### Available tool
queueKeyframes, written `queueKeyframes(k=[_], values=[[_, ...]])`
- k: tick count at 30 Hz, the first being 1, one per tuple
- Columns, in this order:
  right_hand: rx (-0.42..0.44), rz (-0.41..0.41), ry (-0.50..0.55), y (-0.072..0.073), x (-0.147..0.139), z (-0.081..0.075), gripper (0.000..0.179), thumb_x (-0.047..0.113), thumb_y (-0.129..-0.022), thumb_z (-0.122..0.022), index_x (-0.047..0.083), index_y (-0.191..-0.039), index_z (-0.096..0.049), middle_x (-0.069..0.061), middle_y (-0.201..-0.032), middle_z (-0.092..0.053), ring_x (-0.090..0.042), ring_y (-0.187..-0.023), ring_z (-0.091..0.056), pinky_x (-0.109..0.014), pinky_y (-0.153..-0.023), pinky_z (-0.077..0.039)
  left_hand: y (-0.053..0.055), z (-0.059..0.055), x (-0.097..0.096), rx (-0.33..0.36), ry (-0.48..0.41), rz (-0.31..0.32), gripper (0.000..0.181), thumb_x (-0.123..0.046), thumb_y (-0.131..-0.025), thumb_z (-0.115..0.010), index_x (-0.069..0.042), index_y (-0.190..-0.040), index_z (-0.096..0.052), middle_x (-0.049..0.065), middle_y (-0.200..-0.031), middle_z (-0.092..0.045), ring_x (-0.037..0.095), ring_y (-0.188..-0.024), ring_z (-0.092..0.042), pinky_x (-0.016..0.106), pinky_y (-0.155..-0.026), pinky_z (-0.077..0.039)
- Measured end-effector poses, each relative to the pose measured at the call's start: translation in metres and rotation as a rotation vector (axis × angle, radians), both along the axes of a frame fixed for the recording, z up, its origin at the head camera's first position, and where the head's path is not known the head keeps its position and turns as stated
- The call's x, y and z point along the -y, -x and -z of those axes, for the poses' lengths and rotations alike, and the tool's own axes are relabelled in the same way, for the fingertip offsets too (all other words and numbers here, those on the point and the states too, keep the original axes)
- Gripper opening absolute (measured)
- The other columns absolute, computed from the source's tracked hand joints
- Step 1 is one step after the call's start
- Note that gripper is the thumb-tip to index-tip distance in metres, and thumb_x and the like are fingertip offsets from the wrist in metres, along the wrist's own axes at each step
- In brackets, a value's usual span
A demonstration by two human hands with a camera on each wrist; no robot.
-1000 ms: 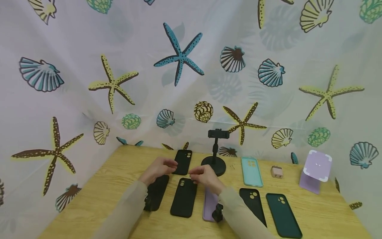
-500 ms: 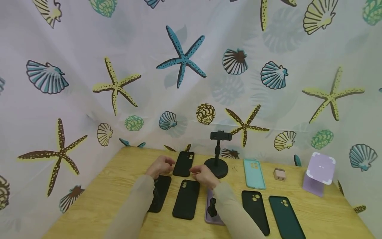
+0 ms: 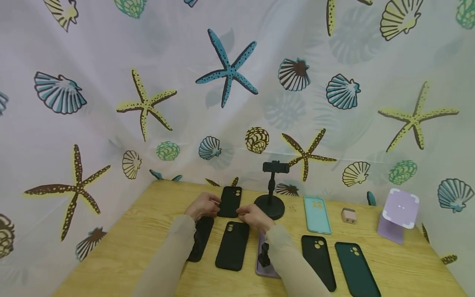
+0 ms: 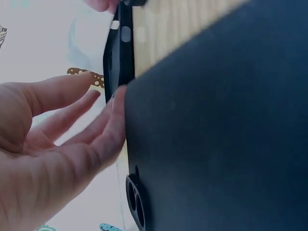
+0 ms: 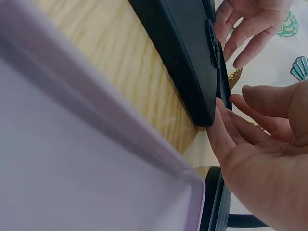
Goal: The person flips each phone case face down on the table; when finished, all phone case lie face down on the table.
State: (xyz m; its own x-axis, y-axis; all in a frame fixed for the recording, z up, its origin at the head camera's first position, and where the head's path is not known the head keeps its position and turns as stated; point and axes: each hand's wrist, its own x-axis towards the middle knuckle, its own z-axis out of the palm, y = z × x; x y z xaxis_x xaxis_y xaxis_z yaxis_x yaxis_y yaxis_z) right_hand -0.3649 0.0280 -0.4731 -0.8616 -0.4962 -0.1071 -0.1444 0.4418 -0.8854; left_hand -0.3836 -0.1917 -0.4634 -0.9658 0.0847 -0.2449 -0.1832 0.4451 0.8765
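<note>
no text, label, brand or number is legible

The left hand [image 4: 53, 166] has its fingers loosely extended, thumb apart, tips by the gap between the big near case [image 4: 216, 125], black with 2 camera holes, and a farther black case [image 4: 120, 53], edge-on; I can't tell which they touch. The right hand [image 4: 100, 4] peeks in above, near the wooden counter [image 4: 161, 24] and shell-print cloth [image 4: 29, 53].

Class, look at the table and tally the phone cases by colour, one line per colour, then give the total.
Black phone cases: 4
Dark green phone case: 1
Light blue phone case: 1
Purple phone case: 1
Total: 7
</note>
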Motion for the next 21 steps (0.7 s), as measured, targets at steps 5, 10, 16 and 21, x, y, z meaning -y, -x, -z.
queueKeyframes(k=[5,10,16,21], values=[[-0.003,0.029,0.011,-0.001,0.0,0.004,0.039,0.004,-0.098,-0.051,-0.007,-0.135,-0.054,-0.024,-0.138,-0.055,-0.035,-0.123,-0.056,-0.045,-0.099,-0.049,0.004,0.005,0.0,0.025,-0.042,-0.055,0.044,-0.005,-0.095,-0.061,0.006,-0.136,-0.051,0.026,-0.132,-0.056,0.034,-0.11,-0.063,0.04,-0.084,-0.058],[0.011,0.057,0.021,-0.001,0.001,0.008,0.037,0.006,-0.098,-0.052,-0.006,-0.133,-0.057,-0.023,-0.136,-0.056,-0.036,-0.126,-0.054,-0.05,-0.104,-0.046,0.007,0.004,0.0,0.054,-0.048,-0.124,0.04,-0.005,-0.094,-0.062,0.005,-0.132,-0.054,0.024,-0.127,-0.06,0.029,-0.099,-0.066,0.038,-0.079,-0.059],[0.027,0.042,0.04,0.0,0.004,0.006,0.037,0.007,-0.099,-0.049,-0.006,-0.133,-0.056,-0.024,-0.137,-0.055,-0.037,-0.125,-0.056,-0.048,-0.104,-0.047,0.005,-0.004,-0.001,0.07,-0.092,-0.157,0.041,-0.006,-0.093,-0.065,0.003,-0.132,-0.055,0.02,-0.122,-0.061,0.025,-0.097,-0.066,0.036,-0.075,-0.06],[0.033,0.043,0.061,-0.001,0.006,0.005,0.035,0.006,-0.1,-0.048,-0.007,-0.131,-0.058,-0.024,-0.137,-0.055,-0.037,-0.126,-0.055,-0.045,-0.103,-0.048,0.003,-0.007,-0.003,0.042,-0.169,-0.16,0.043,-0.011,-0.091,-0.069,0.002,-0.131,-0.057,0.02,-0.124,-0.059,0.028,-0.103,-0.066,0.034,-0.078,-0.06]])
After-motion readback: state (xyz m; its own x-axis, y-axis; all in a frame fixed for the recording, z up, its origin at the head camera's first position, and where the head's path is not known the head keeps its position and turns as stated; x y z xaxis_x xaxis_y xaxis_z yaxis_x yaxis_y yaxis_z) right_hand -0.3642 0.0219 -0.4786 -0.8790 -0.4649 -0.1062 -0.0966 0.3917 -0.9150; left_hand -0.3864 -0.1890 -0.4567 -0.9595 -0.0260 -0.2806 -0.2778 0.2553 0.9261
